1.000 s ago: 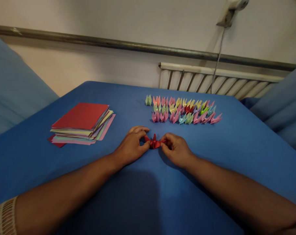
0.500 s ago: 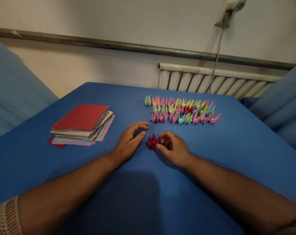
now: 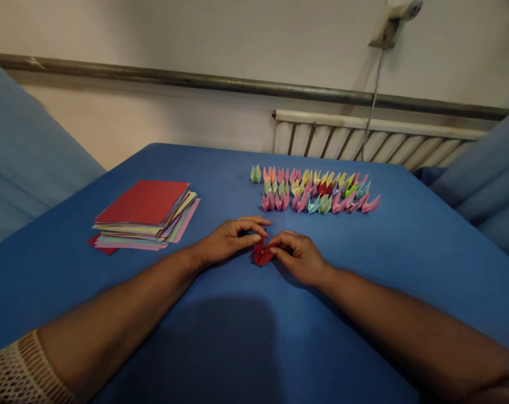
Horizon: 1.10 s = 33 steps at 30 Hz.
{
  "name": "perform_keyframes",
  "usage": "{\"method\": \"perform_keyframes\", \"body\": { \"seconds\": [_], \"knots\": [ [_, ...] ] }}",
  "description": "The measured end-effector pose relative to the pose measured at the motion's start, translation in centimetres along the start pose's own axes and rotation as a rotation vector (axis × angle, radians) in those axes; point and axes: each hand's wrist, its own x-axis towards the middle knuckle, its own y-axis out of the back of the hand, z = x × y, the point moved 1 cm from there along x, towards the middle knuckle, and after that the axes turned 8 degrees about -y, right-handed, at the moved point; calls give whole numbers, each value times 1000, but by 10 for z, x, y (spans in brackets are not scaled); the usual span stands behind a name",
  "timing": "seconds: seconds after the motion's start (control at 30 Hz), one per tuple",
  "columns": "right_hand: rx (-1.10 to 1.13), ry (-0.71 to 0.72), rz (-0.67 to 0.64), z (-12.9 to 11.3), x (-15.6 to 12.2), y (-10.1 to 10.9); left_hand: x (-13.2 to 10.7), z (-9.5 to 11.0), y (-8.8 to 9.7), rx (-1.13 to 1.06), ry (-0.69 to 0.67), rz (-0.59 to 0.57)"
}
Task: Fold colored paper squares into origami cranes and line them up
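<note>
My left hand (image 3: 231,238) and right hand (image 3: 300,255) meet fingertip to fingertip over the red folded piece (image 3: 262,256), each pinching one side of it. The left thumb and forefinger are closed on its upper edge and the right fingers nip its right side. The piece rests low on the bench (image 3: 363,292), just in front of me and about midway across. Both wrists lie flat on the blue surface.

As I judge it, this is the fine shaping of a nearly folded figure, with small creases being set rather than big folds. The paper is already compact and many layers thick, so any further crease calls for a light, even pinch from both sides and the piece steadied against the bench. Too hard a pull could tear a thin point (I cannot see which flap my fingers have).

Just beyond my hands stand the rows of small folded figures (image 3: 315,193) in pink, yellow, green and pale blue, packed close together. Well to the left lies a stack of coloured sheets (image 3: 147,216) with a red one on top and its edges fanned unevenly.

Nothing sits in a box or tray — sheets and figures alike rest straight on the bench. Behind the bench a radiator (image 3: 376,143) runs along the wall.
</note>
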Motion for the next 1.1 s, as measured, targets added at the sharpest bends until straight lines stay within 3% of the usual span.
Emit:
{"method": "perform_keyframes", "body": {
  "seconds": [0.2,0.67,1.1],
  "knots": [
    [-40,78,-20,-8,-2,3,0,5,-4,24,8,-12],
    [-80,98,-26,-10,-3,3,-3,1,-5,-6,-15,-14],
    [-128,136,-59,-10,-5,4,-2,6,-6,114,-45,-101]
  ]
}}
